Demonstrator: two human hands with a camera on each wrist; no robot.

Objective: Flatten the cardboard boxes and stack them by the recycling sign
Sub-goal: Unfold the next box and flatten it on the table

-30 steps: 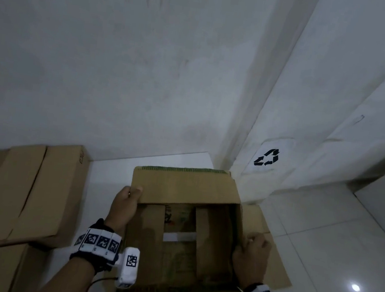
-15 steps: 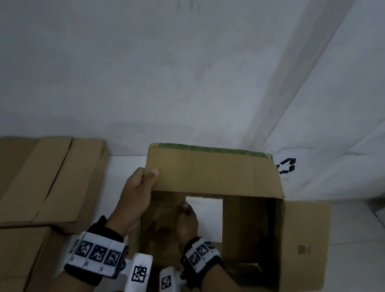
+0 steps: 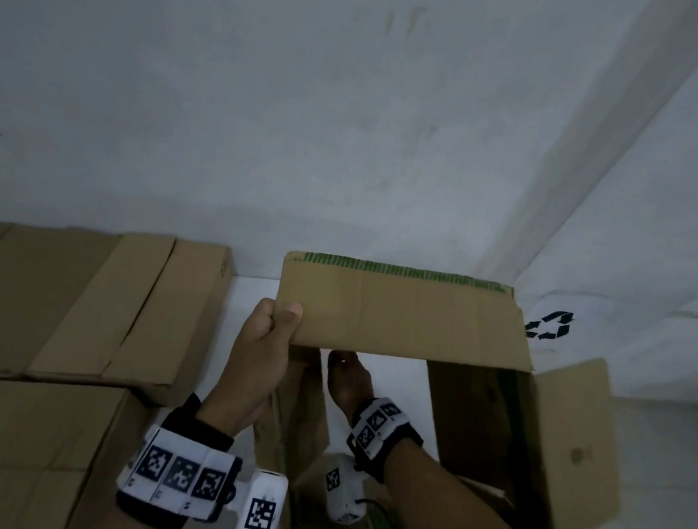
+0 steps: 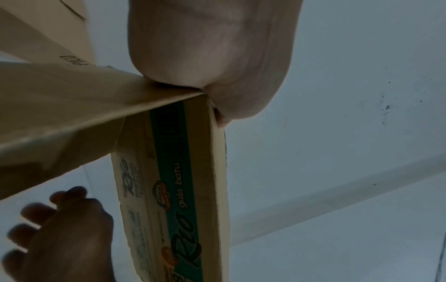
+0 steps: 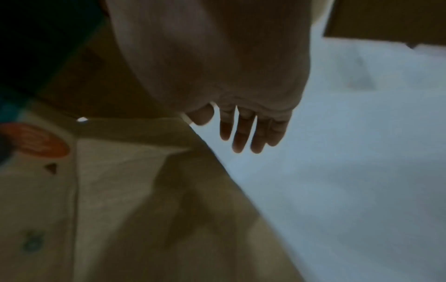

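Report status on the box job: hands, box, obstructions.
Left hand grips box flap corner. Right hand open, reaching through the box. Bottom open, not flat. Recycling sign just behind.

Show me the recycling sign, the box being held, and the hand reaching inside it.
recycling sign (image 3: 548, 330), head view, black arrows.
open box (image 3: 402, 314), head view, raised far flap.
right hand (image 3: 347, 379), head view, back of hand.

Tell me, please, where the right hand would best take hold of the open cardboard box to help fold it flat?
Probably the right side flap, from the right: it sticks out free, opposite the far flap's corner pinched by the left hand, while the right hand reaches open inside the cardboard box.
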